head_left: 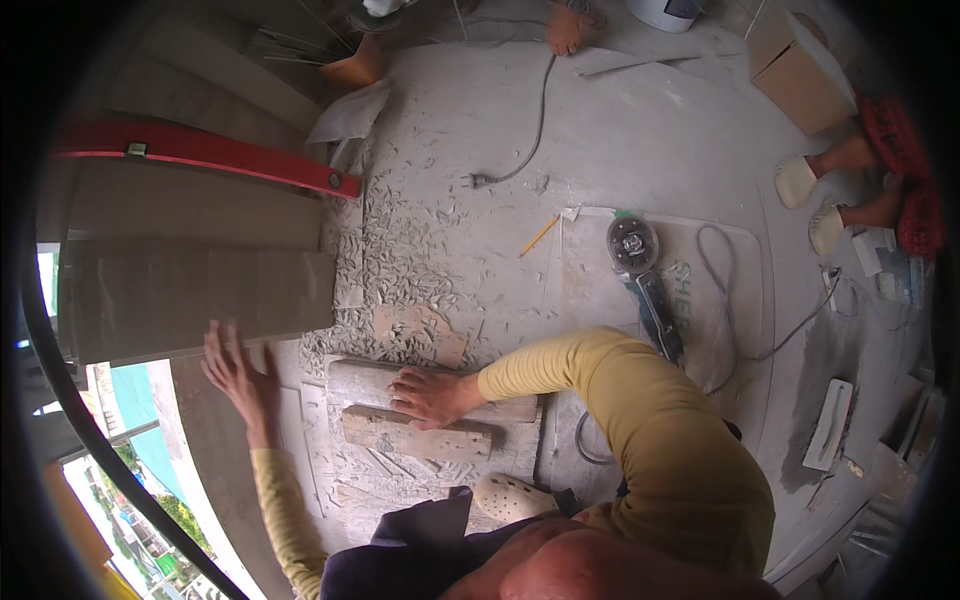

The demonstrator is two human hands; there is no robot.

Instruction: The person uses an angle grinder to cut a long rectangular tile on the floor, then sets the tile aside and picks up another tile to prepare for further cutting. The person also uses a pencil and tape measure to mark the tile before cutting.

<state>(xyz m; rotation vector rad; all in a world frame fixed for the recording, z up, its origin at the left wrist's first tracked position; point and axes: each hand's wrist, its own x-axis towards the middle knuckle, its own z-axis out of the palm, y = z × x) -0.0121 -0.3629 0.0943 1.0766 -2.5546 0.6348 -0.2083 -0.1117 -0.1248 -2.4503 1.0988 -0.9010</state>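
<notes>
My left hand [242, 385] is open, its fingers spread at the near edge of a long grey-brown board or tile [200, 295]. Whether the fingertips press on that edge I cannot tell. My right hand [435, 396] lies with fingers stretched over a worn wooden plank [360, 379], leaning on it and gripping nothing visible. Just nearer to me is a shorter wooden block [415, 436]. A torn piece of tan cardboard [425, 330] and many thin grey chips [390, 270] lie beyond the plank.
A red spirit level [220, 158] rests across the boards. An angle grinder [655, 312] with its cord lies right, near a pencil [540, 236]. Another person's hand [566, 32] is by a plug cable [543, 120]. Someone's sandalled foot [797, 180], a cardboard box [800, 80] and a trowel [828, 425] are right.
</notes>
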